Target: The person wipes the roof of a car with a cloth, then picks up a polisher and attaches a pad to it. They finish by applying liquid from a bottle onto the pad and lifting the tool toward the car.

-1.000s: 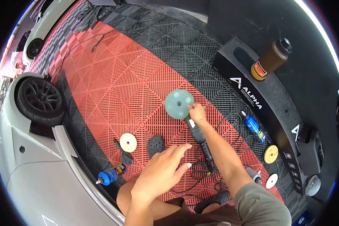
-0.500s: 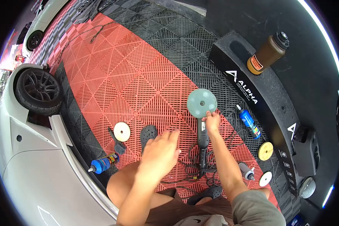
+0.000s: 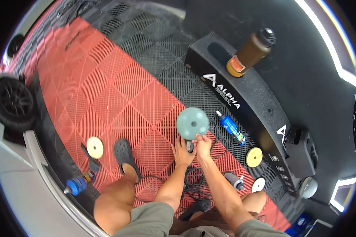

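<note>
A polisher (image 3: 190,147) points away from me with its round green polishing pad (image 3: 188,128) facing up. Pale spots dot the pad, and a hole marks its centre. My left hand (image 3: 182,153) is closed around the polisher's body just below the pad. On the other side, my right hand (image 3: 202,146) has its fingers curled at the pad's lower right edge. Both hands partly hide the tool, and its cord (image 3: 194,181) lies coiled below them.
Right of the pad lie a blue bottle (image 3: 232,130), a yellow pad (image 3: 254,157), a grey bottle (image 3: 234,181) and a white pad (image 3: 258,185). A black ALPHA step (image 3: 261,114) carries a brown flask (image 3: 251,53). Left are a cream pad (image 3: 95,142), another blue bottle (image 3: 80,183) and a car (image 3: 16,177).
My left hand has moved forward and right from above the floor onto the polisher. My right hand stays at the pad's edge. The whole view has shifted.
</note>
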Available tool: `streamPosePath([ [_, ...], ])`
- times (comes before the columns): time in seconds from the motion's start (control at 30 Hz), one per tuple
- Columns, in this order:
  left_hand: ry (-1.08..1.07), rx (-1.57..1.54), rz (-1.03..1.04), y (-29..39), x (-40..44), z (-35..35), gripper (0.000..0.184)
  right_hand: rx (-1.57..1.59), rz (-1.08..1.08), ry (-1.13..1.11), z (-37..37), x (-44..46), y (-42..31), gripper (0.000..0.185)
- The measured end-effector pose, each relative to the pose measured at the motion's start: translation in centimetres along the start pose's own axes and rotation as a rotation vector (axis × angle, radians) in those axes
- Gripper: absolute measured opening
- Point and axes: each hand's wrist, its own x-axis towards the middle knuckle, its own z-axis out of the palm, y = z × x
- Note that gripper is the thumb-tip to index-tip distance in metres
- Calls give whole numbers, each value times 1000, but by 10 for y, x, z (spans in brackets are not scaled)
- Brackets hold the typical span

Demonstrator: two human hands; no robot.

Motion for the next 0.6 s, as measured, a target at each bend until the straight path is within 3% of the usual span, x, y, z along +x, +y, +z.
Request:
streamPosePath([
  [0.07,-13,157,96,-3,1,-2,93,222,-35,62,-3,-3,8,9],
  [0.2,-13,166,114,-1,3,-5,92,-63,-107,20,-16,3,-26,12],
  [0.4,-32,193,76,1,3,-6,93,-570,-271,-62,-18,21,-59,34],
  [0.6,-30,226,86,4,1,-4,90,-770,-404,-77,-4,-8,-94,34],
])
